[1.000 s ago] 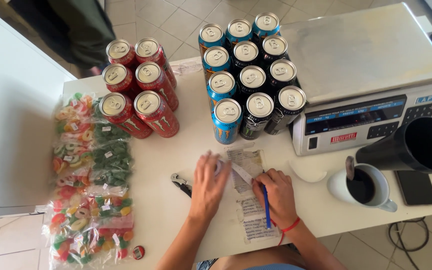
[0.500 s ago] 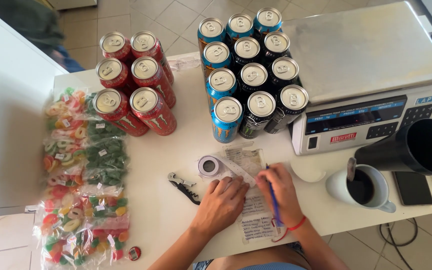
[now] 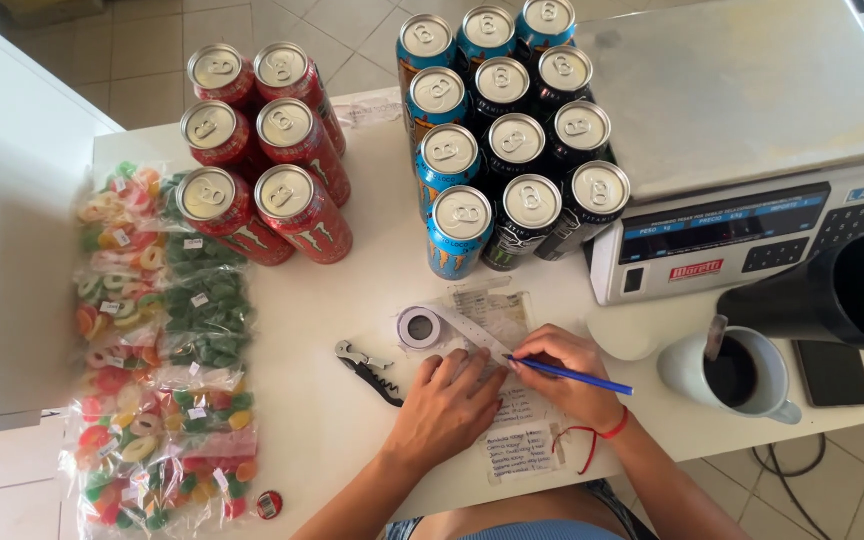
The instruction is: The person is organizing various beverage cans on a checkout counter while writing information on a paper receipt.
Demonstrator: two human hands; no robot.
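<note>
My left hand (image 3: 447, 408) lies flat, fingers apart, pressing down a strip of white label tape and a paper list (image 3: 514, 420) on the white table (image 3: 372, 300). The tape runs up-left to its small roll (image 3: 419, 327). My right hand (image 3: 564, 375) grips a blue pen (image 3: 577, 375), its tip touching the tape strip beside my left fingertips. A red string bracelet sits on my right wrist. A black corkscrew (image 3: 367, 366) lies just left of my left hand.
Red cans (image 3: 257, 150) stand at back left, blue and black cans (image 3: 507, 130) at back centre. A grey shop scale (image 3: 742, 160) fills the right. A cup of dark drink (image 3: 732, 375), a black cylinder (image 3: 842, 295) and bags of gummy sweets (image 3: 157, 340) border the table.
My left hand slid down the strip, uncovering the tape roll. My right hand brought the pen tip onto the strip. The view has shifted slightly.
</note>
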